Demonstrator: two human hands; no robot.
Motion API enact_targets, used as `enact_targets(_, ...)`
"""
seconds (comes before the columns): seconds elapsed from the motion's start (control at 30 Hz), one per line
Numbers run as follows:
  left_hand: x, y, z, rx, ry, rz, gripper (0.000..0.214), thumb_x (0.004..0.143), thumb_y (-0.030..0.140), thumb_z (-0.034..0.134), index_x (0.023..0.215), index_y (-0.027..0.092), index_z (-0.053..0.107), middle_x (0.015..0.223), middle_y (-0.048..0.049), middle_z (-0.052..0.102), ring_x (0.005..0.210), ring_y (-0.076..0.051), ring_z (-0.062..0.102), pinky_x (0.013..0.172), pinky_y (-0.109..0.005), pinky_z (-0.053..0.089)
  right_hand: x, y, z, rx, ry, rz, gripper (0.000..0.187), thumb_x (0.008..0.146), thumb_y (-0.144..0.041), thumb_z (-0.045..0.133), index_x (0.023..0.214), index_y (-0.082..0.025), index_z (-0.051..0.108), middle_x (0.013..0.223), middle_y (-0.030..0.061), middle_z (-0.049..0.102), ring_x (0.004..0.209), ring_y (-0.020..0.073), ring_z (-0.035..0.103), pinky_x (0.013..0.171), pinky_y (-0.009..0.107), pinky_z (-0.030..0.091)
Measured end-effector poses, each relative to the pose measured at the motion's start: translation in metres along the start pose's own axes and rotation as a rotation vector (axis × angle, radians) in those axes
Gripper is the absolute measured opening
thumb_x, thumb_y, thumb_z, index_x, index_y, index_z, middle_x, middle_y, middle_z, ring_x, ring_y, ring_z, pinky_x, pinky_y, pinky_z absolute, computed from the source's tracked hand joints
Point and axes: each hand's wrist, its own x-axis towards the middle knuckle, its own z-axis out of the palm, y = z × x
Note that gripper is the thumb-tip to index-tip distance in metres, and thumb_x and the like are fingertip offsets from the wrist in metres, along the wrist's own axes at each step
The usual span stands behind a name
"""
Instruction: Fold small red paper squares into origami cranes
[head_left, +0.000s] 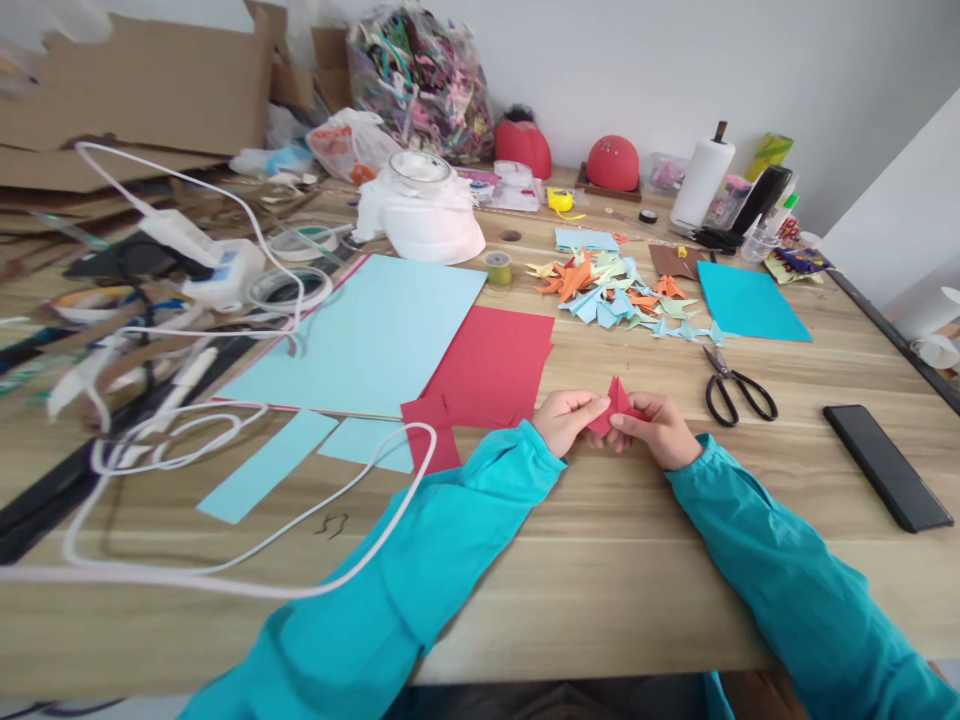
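A small piece of folded red paper is held between both hands above the front of the table, its pointed tip up. My left hand pinches its left side with thumb and fingers. On the other side my right hand grips it, thumb across the front, and fingers partly hide the lower folds. Sheets of red paper lie just left of my left hand, with a smaller red piece overlapping them. Black-handled scissors rest partly open beyond my right hand.
Folded paper cranes in several colours are heaped behind my hands. Light blue sheets lie left, near a looping white cable. A phone lies at the right, a turquoise sheet behind it. A thread spool stands mid-table.
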Motion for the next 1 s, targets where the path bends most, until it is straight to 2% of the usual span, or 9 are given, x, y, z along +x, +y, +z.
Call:
enact_targets(0.2, -0.0019, -0.0012, 0.0042, 0.067, 0.059, 0.029, 0.032, 0.064, 0.042, 0.068, 0.064, 0.011, 0.06, 0.057, -0.003, 0.06, 0.048, -0.009, 0.053, 0.046, -0.02, 0.043, 0.0009, 0.0039, 0.0005, 0.065, 0.092, -0.028, 0.025, 0.071, -0.038, 0.068, 0.068, -0.014, 0.061, 0.057, 0.0003, 0.063, 0.046, 0.0098, 0.056, 0.044, 0.021, 0.041)
enact_targets(0.4, -0.0017, -0.0039, 0.0024, 0.108, 0.001, 0.091, 0.026, 0.069, 0.037, 0.064, 0.065, 0.011, 0.062, 0.058, -0.003, 0.061, 0.048, -0.009, 0.053, 0.047, -0.021, 0.043, 0.0015, 0.0047, -0.0005, 0.039, 0.06, -0.021, 0.027, 0.072, -0.039, 0.067, 0.065, -0.014, 0.06, 0.056, -0.0002, 0.061, 0.046, 0.0096, 0.055, 0.045, 0.022, 0.042)
enact_targets(0.67, -0.0013, -0.0017, 0.002, 0.067, 0.001, 0.053, 0.022, 0.066, 0.032, 0.067, 0.065, 0.011, 0.061, 0.058, -0.0035, 0.063, 0.047, -0.01, 0.057, 0.047, -0.021, 0.042, 0.001, -0.0007, 0.0017, 0.033, 0.037, 0.005, 0.032, 0.071, -0.044, 0.066, 0.065, -0.014, 0.057, 0.053, -0.0016, 0.058, 0.044, 0.0087, 0.054, 0.043, 0.021, 0.041)
enact_targets(0.9, -0.0011, 0.0008, 0.0029, 0.08, 0.073, 0.062, 0.018, 0.061, 0.027, 0.071, 0.061, 0.011, 0.064, 0.058, -0.0044, 0.065, 0.047, -0.011, 0.057, 0.05, -0.023, 0.045, 0.0012, 0.0001, 0.0012, 0.035, 0.041, -0.013, 0.029, 0.073, -0.042, 0.064, 0.068, -0.014, 0.058, 0.054, -0.0015, 0.059, 0.043, 0.0081, 0.054, 0.044, 0.02, 0.042)
enact_targets(1.0, -0.001, 0.001, 0.0027, 0.079, 0.085, 0.049, 0.021, 0.06, 0.029, 0.072, 0.063, 0.01, 0.065, 0.058, -0.0048, 0.065, 0.047, -0.011, 0.057, 0.049, -0.022, 0.045, 0.0018, 0.003, -0.0003, 0.044, 0.049, -0.023, 0.028, 0.075, -0.04, 0.064, 0.068, -0.014, 0.058, 0.054, -0.0015, 0.058, 0.043, 0.008, 0.054, 0.043, 0.019, 0.042)
